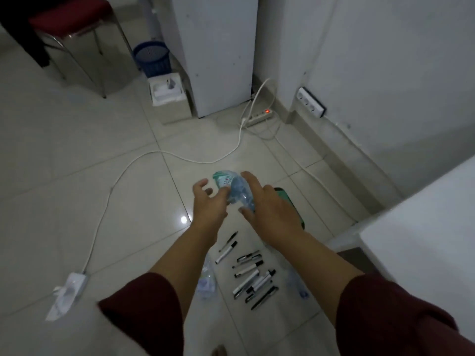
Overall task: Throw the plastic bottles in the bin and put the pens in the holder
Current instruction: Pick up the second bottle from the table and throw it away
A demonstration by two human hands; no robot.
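Note:
A crumpled clear plastic bottle point(235, 190) with a green label is up off the floor between my two hands. My right hand point(272, 209) curls over it, fingers on top and thumb underneath. My left hand point(208, 204) is beside it with fingers spread, its thumb touching the label. Several pens and markers point(253, 276) lie scattered on the tiles below my wrists. Two more clear bottles lie flat on the floor, one left of the pens point(207, 278) and one right of them point(298, 281). A blue mesh bin point(151, 59) stands far back beside a white cabinet.
A dark green object point(291, 201) lies partly under my right hand. A white box point(167, 92) sits in front of the bin. A white cable point(108, 191) snakes across the floor to a power strip point(257, 116). A red-seated stool point(69, 19) stands back left, a white table point(424, 227) at right.

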